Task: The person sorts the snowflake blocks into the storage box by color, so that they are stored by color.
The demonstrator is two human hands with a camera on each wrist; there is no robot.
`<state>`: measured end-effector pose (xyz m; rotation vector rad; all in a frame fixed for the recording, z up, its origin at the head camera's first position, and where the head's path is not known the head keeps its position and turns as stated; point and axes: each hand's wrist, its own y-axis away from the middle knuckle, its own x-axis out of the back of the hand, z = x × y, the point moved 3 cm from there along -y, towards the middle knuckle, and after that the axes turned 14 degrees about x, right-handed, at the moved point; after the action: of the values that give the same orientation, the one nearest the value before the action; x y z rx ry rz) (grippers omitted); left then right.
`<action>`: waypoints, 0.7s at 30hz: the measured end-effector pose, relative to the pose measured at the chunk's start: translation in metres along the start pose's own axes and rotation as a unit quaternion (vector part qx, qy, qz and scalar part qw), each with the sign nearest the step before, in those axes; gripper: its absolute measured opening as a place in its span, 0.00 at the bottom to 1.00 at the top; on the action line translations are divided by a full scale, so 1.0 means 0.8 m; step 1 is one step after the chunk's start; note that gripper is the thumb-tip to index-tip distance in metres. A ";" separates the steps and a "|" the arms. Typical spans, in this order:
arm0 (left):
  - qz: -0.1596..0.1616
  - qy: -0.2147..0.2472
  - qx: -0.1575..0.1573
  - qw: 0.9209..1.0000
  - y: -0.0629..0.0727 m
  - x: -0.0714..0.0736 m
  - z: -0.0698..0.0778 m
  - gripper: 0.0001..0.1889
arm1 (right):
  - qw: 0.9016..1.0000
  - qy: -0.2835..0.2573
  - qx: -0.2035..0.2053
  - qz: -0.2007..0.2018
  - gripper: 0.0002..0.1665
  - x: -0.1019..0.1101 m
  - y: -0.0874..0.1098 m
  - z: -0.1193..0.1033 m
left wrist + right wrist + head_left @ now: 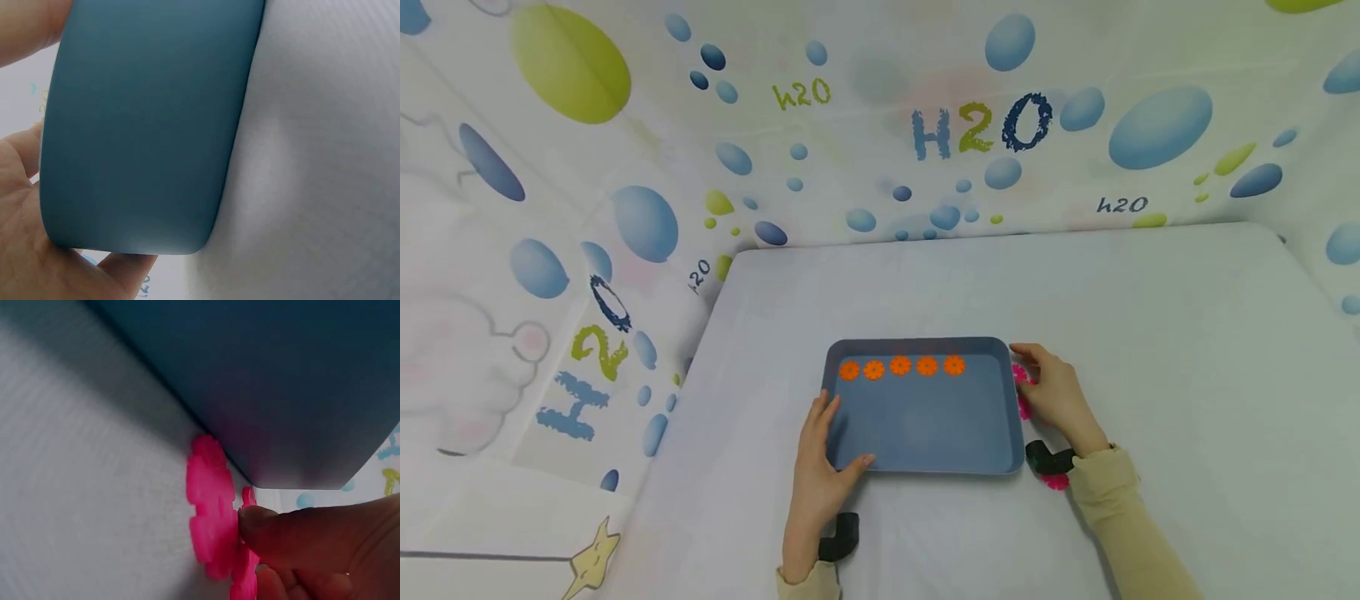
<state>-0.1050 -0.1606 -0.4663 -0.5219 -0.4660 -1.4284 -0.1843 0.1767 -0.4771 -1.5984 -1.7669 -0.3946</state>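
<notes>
A blue-grey rectangular tray (925, 425) lies on the white table. My left hand (820, 475) holds its near left corner, thumb over the front rim and fingers along the left side. In the left wrist view the tray's outer wall (150, 137) hides part of the fingers. Just outside the right rim, my right hand (1056, 396) pinches a pink flower-shaped piece (245, 575) between thumb and fingers. Another pink flower-shaped piece (209, 506) stands out beside it, near the tray's foot. Inside the tray, several orange flower-shaped pieces (900, 366) form a row along the far side.
A further pink piece (1056, 482) lies under the right wrist, partly hidden by the black wrist camera (1048, 458). Another black camera (841, 537) sits at the left wrist. A printed cloth (880, 142) with blue and green drops rises behind the white table (1187, 333).
</notes>
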 end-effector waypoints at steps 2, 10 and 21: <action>0.001 0.000 -0.001 1.000 0.000 0.000 0.001 0.47 | 1.000 0.001 0.003 0.005 0.30 0.001 -0.001 -0.001; 0.000 -0.001 -0.004 1.000 0.000 0.000 0.000 0.47 | 1.000 0.027 0.014 -0.003 0.27 0.002 -0.008 -0.007; 0.003 -0.003 -0.011 1.000 -0.001 0.000 -0.001 0.47 | 0.996 0.045 -0.044 -0.056 0.17 0.010 -0.009 -0.006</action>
<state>-0.1058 -0.1612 -0.4665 -0.5448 -0.4537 -1.4271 -0.1894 0.1780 -0.4665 -1.5214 -1.7962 -0.5961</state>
